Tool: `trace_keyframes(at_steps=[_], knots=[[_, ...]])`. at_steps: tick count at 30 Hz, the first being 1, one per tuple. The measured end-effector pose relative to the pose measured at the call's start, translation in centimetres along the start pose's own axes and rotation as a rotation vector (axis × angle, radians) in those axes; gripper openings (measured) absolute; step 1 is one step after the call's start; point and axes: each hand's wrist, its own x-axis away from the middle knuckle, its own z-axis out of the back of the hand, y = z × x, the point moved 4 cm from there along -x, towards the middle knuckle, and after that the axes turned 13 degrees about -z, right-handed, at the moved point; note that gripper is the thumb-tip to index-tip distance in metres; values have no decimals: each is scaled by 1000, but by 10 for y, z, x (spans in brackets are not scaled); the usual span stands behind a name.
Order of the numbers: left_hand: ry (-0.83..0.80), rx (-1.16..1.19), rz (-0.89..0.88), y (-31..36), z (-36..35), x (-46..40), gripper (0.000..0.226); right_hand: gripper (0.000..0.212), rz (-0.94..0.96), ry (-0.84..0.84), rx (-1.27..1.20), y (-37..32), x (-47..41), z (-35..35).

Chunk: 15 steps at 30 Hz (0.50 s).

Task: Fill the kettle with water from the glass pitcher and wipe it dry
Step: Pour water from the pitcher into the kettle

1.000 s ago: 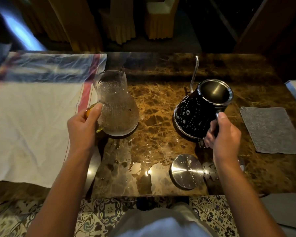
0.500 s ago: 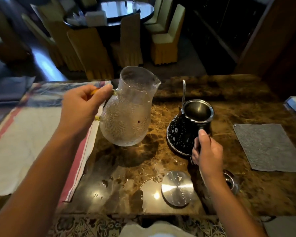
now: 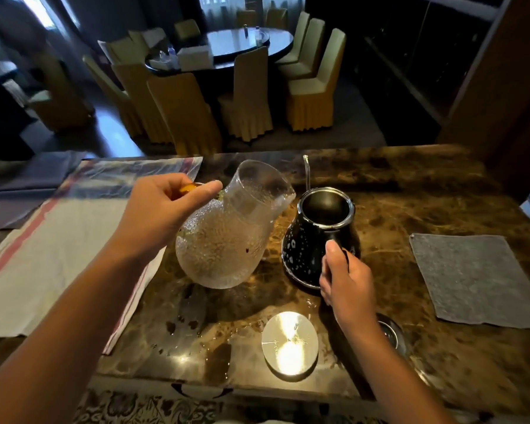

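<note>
Left hand (image 3: 162, 209), fingers curled round the amber handle, holds the dimpled clear glass pitcher (image 3: 227, 231) off the brown marble counter (image 3: 410, 191), its long axis tilted up and to the right, spout lip just left of and level with the open steel rim of the black speckled gooseneck kettle (image 3: 315, 237). Right hand (image 3: 346, 280) wraps the kettle's rear handle, thumb on top, steadying it upright on the counter. Pouring, I judge, needs the spout carried slightly further right over the mouth; round steel lid (image 3: 289, 344) lies near, grey wiping cloth (image 3: 475, 276) waits well right, nearer the right hand.
</note>
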Motion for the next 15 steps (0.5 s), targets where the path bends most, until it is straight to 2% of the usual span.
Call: trace_keyframes(at_steps=[5, 11, 15], knots=[[-114, -90, -30, 5, 3, -17, 43, 68, 18, -31, -6, 1, -1, 3], [-197, -108, -114, 9, 6, -40, 63, 69, 18, -18, -39, 3, -2, 2], [-271, -155, -131, 16, -2, -52, 45, 68, 26, 38, -12, 6, -2, 3]])
